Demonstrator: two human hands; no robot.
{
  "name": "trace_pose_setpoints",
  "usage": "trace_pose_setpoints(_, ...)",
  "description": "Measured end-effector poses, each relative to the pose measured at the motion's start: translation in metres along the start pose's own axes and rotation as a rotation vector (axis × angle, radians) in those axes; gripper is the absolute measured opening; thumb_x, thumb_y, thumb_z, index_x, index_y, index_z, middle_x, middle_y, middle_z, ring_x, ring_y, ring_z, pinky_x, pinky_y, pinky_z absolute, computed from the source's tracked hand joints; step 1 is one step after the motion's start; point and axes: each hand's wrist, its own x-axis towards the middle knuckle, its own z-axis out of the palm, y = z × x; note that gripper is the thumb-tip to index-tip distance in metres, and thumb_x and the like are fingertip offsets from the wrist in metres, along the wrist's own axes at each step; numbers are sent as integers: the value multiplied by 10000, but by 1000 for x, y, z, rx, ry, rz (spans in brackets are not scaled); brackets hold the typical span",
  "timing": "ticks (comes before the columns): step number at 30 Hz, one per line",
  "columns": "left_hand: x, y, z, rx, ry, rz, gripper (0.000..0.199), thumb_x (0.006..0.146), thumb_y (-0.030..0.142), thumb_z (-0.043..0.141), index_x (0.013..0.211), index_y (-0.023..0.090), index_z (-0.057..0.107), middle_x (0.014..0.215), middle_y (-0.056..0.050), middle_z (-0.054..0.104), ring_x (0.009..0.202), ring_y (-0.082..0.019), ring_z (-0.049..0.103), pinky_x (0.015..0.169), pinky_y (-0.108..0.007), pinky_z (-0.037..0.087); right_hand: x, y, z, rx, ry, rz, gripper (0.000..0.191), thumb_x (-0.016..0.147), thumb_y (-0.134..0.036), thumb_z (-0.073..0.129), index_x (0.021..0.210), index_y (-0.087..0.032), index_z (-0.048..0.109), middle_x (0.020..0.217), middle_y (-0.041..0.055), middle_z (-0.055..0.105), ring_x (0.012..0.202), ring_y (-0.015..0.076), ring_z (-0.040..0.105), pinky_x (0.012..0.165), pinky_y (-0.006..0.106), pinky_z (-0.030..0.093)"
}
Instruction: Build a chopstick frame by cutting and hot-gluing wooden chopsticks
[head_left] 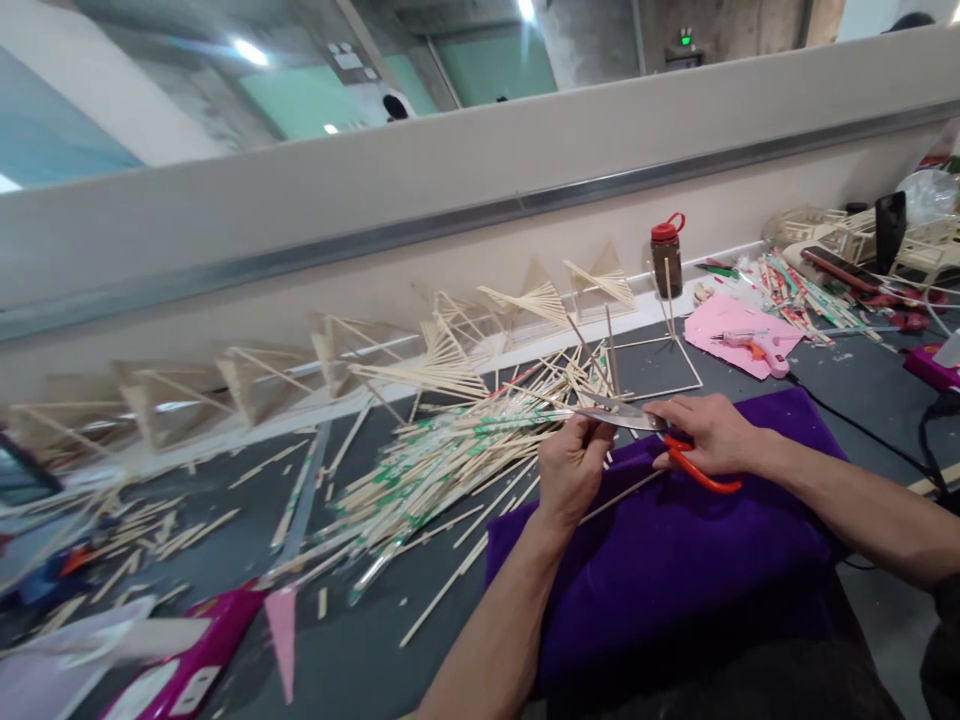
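Observation:
My right hand grips a pair of scissors with orange-red handles, its blades slightly apart and pointing left. Close to those blades, my left hand is closed in a pinch; what its fingertips hold is too small and hidden to make out. A thin wooden stick slants across the purple cloth below both hands. Left of my left hand spreads a heap of wooden chopsticks, several still in green-printed plastic sleeves. Just beyond the scissors stands a square stick frame with upright sticks at its corners.
A pink glue gun lies on pink paper, its cord running right. Behind stands a brown bottle with a red lid. Twisted stick models line the wall. A magenta power strip and stick offcuts lie at left.

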Motion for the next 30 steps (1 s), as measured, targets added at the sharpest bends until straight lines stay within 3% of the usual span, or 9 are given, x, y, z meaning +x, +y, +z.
trace_pose_setpoints(5, -1, -3, 1, 130, -52, 87, 253, 914, 328, 508, 765, 206, 673, 643, -21, 690, 572, -160, 628, 606, -253, 484, -1, 3, -2, -28, 2, -20, 741, 890, -660, 635, 1435, -161, 572, 1094, 142, 729, 934, 243, 676, 786, 348, 494)
trace_pose_setpoints(9, -1, -6, 5, 244, -43, 153, 288, 969, 329, 475, 912, 208, 729, 837, -61, 749, 747, -182, 690, 717, -261, 523, -2, 3, -2, -53, -26, 10, 724, 909, -642, 619, 1438, -150, 569, 1095, 152, 726, 934, 254, 678, 786, 357, 490)
trace_pose_setpoints(17, -6, -16, 16, 316, -32, 295, 309, 984, 284, 499, 824, 206, 751, 791, -69, 762, 715, -170, 712, 703, -239, 521, 0, 2, -3, -51, -38, 31, 755, 856, -629, 683, 1436, -161, 563, 1140, 139, 712, 996, 268, 677, 845, 381, 502)
trace_pose_setpoints(25, -6, -13, 19, 136, -109, 184, 298, 968, 322, 506, 913, 236, 786, 930, -65, 803, 858, -196, 746, 785, -270, 566, -1, 0, -4, -22, -68, 32, 731, 866, -623, 669, 1420, -157, 567, 1102, 124, 704, 963, 250, 658, 834, 363, 493)
trace_pose_setpoints(30, -2, -1, 14, -31, -170, 64, 305, 935, 353, 512, 824, 223, 766, 740, -48, 757, 755, -207, 716, 730, -297, 558, -1, -2, -8, -13, -78, 27, 722, 870, -600, 679, 1424, -151, 565, 1084, 126, 708, 934, 245, 650, 809, 356, 484)
